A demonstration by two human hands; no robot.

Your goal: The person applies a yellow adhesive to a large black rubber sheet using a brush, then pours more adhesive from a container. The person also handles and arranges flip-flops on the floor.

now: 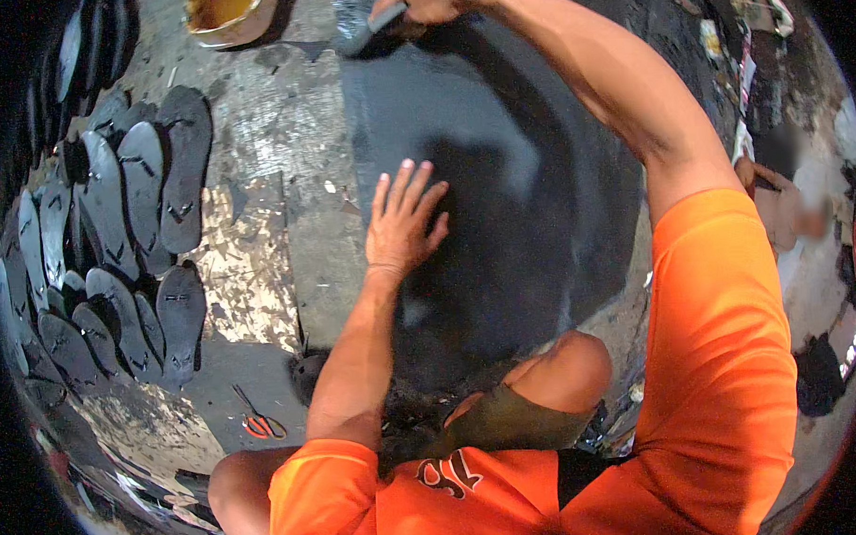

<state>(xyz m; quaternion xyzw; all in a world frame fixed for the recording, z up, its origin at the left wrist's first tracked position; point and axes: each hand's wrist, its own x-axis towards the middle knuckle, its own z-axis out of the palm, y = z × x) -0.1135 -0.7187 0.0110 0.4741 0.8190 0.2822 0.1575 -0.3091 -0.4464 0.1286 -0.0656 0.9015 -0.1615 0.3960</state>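
A large black sheet (502, 218), seemingly rubber, lies flat on the floor in front of me, with a wet-looking shine along its far left edge. My left hand (403, 226) rests on the sheet near its left side, fingers spread and nothing held. At the sheet's far end, my right hand (428, 1) is closed around a flat grey piece (374, 30) that looks like a spreader. Its lower edge touches the shiny strip at the far left corner. My right arm arches over the sheet and throws a shadow on it.
Several black flip-flop soles (187, 167) lie in rows on the left. Orange-handled scissors (262, 424) sit near my left knee. A tub of amber liquid (231, 18) stands at the far left. Another person's arm (774, 185) shows at the right, beside scattered scraps.
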